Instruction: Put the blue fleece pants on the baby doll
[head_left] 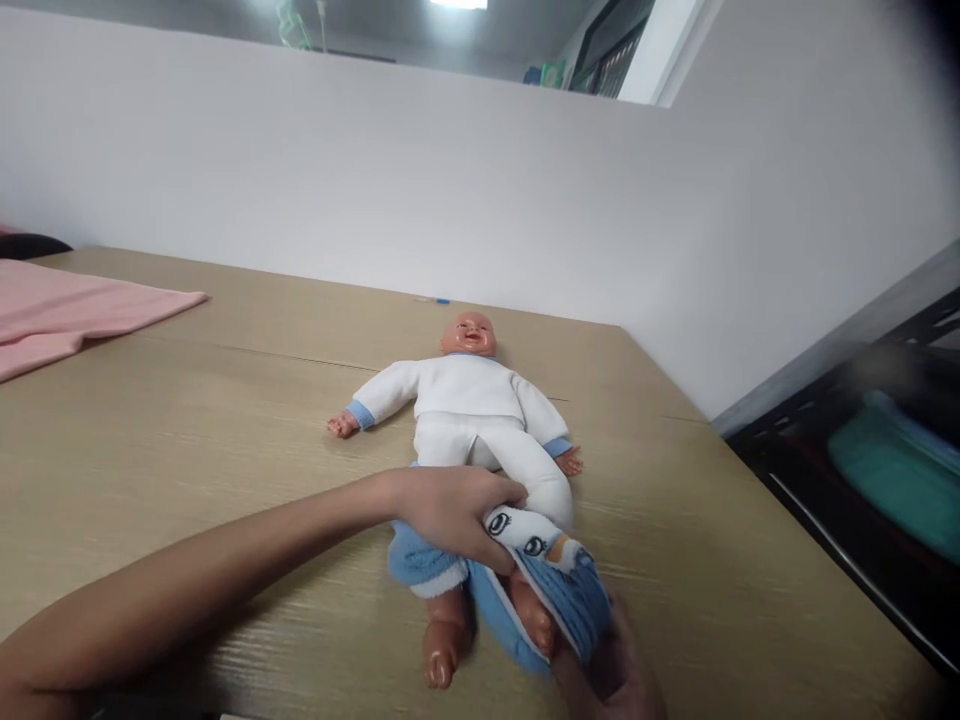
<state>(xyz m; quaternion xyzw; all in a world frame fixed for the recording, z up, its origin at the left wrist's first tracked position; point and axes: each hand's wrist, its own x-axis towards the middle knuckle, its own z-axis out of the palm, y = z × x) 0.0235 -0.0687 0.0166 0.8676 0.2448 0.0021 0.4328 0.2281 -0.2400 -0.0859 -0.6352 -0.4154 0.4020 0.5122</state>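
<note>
A baby doll (472, 385) lies on its back on the table, head away from me, in a white top and white bottoms. A blue-and-white fleece garment (592, 600) with embroidered eyes and an orange beak is around its lower legs. One bare foot (441, 655) sticks out past a blue fluffy cuff; the other foot (534, 615) shows inside the garment's opening. My left hand (454, 508) reaches across the doll's legs, its fingers closed on the garment's upper edge. My right hand (619, 670) grips the garment's lower end beside the foot, its fingers partly hidden.
The wooden table (225, 430) runs back to a white wall (337, 180). A pink cloth (82, 305) lies at the far left. A small blue-and-white item (439, 301) is near the back edge. At the right stands a black frame with something green (896, 480).
</note>
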